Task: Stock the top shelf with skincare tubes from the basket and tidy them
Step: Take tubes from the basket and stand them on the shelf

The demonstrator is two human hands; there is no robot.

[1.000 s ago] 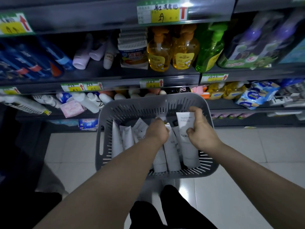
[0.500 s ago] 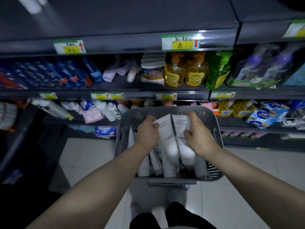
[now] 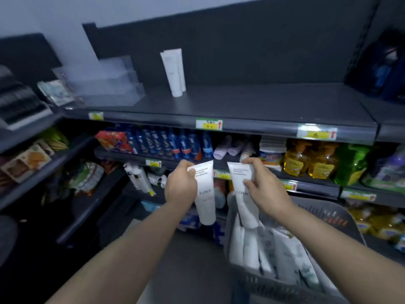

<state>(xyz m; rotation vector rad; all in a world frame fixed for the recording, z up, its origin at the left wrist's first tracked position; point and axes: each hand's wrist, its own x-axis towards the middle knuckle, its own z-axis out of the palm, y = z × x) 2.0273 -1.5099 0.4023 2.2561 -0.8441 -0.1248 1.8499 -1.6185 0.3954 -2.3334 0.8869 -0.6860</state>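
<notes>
Both hands have come up out of the basket [image 3: 306, 218] since half a second ago, and each one now carries a white tube in front of the shelves; my view has also lifted, so the top shelf [image 3: 252, 102] shows now. My left hand [image 3: 180, 187] is closed around the upper part of the left tube [image 3: 206, 198], thumb on its front, and the cap end hangs down, clear of the basket. My right hand [image 3: 266, 189] pinches the right tube [image 3: 243, 194] near its flat end, fingers [image 3: 249, 183] on its front. This tube's cap end hangs just over the basket's left rim. The two tubes are side by side but apart.

On the top shelf two white tubes [image 3: 174, 72] already stand upright on their caps, close together, near the back panel. To their left stands a clear plastic box [image 3: 109, 84]. More white tubes [image 3: 263, 249] lie in the grey basket at lower right. One shelf below, I see blue bottles [image 3: 166, 142] and yellow pump bottles [image 3: 309, 160].
</notes>
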